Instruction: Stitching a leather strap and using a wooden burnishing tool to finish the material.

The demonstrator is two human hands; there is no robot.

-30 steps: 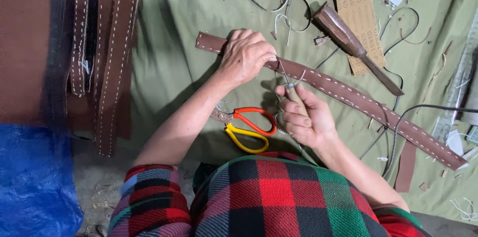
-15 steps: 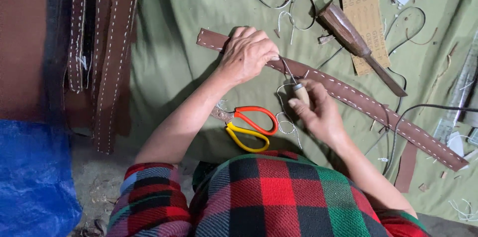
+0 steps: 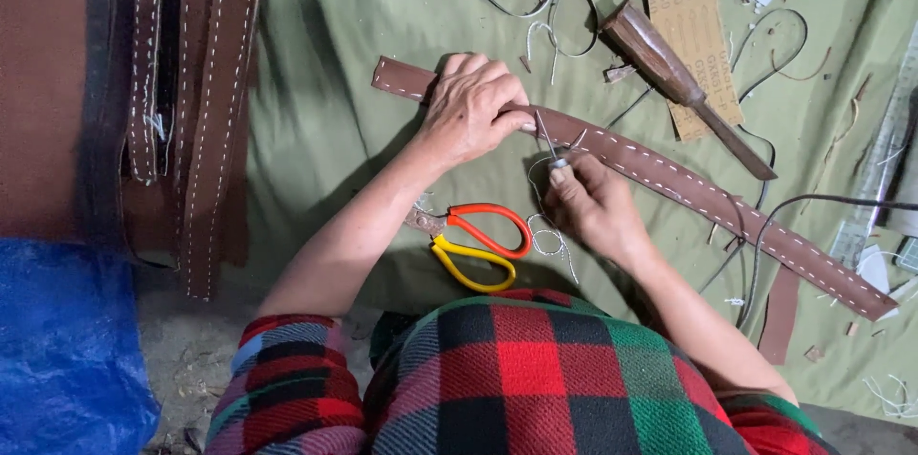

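A long brown leather strap [image 3: 688, 189] with white stitching along both edges lies across the green cloth [image 3: 325, 111]. My left hand [image 3: 470, 109] presses down on the strap near its left end, fingers curled over it. My right hand [image 3: 591, 199] pinches a thin metal needle [image 3: 547, 141] that stands against the strap's near edge, just right of my left fingers. White thread [image 3: 547, 235] trails from there toward my lap.
Scissors with orange and yellow handles [image 3: 476, 243] lie between my forearms. Several stitched brown straps [image 3: 206, 101] hang at the left beside a blue tarp [image 3: 57, 350]. A wooden-handled awl [image 3: 679, 82] lies on a sheet of sandpaper [image 3: 690, 6]; thread scraps and cords lie around it.
My right hand has moved up and left toward the strap, bringing the needle close to my left fingers. My left hand has stayed pressed on the strap.
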